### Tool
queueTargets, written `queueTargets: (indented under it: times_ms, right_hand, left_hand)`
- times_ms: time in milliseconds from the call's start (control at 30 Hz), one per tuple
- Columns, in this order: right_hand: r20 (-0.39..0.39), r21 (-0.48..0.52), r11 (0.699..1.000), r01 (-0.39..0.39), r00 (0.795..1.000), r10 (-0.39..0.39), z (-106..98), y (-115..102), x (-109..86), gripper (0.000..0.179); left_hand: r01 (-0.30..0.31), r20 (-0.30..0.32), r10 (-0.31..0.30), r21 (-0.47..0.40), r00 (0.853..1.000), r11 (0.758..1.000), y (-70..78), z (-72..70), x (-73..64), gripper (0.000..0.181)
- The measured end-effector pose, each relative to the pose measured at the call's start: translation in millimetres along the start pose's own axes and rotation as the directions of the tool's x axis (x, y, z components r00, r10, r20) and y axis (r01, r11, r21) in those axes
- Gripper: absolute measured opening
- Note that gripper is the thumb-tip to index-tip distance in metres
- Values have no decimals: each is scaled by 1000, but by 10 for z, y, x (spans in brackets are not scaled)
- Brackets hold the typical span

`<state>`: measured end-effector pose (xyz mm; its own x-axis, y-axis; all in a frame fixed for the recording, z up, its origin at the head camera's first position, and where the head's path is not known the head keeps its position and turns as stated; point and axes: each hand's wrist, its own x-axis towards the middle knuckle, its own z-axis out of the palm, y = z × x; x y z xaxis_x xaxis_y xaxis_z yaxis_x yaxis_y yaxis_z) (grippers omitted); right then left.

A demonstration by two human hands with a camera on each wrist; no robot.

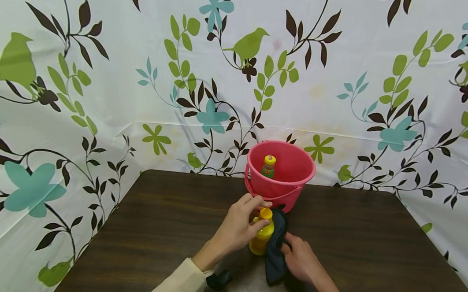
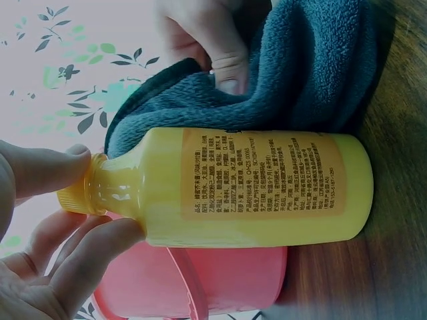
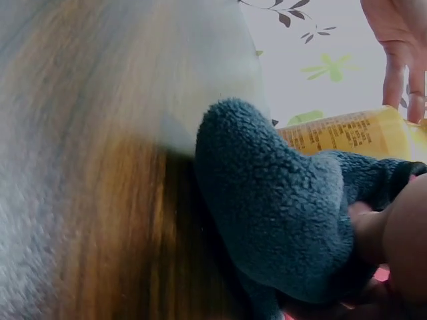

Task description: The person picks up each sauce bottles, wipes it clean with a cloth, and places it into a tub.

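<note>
A yellow plastic bottle (image 1: 259, 243) with a printed label stands upright on the table. My left hand (image 1: 235, 225) pinches it at the ribbed yellow cap (image 2: 75, 195) and neck, thumb on one side and fingers on the other. To its right, my right hand (image 1: 301, 257) grips a folded dark teal cloth (image 1: 276, 258) between thumb and fingers. The fuzzy towel lies along the bottle's side in the left wrist view. From the right wrist, the cloth (image 3: 273, 207) bulges in front of the bottle (image 3: 347, 137) and covers part of it.
A pink bucket (image 1: 273, 188) with a handle stands just behind the yellow bottle at the table's back edge. Inside it is a yellow-capped jar (image 1: 268, 170) with a green label. Behind the dark wooden table (image 1: 166, 230) hangs a patterned curtain (image 1: 113, 91).
</note>
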<state>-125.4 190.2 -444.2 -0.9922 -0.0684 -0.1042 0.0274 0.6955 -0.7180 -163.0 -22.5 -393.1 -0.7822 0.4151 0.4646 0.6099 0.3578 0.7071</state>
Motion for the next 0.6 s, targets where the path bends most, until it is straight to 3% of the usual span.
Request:
queueTargets:
  times_ms: [367, 600]
  right_hand:
    - [-103, 199, 976, 91, 992, -71, 37, -33, -42, 43]
    - [-113, 419, 902, 108, 991, -66, -16, -145, -58, 39]
  left_hand:
    - [-25, -16, 25, 22, 1000, 999, 13, 4, 5, 35]
    - [-28, -19, 29, 25, 999, 999, 11, 7, 9, 37]
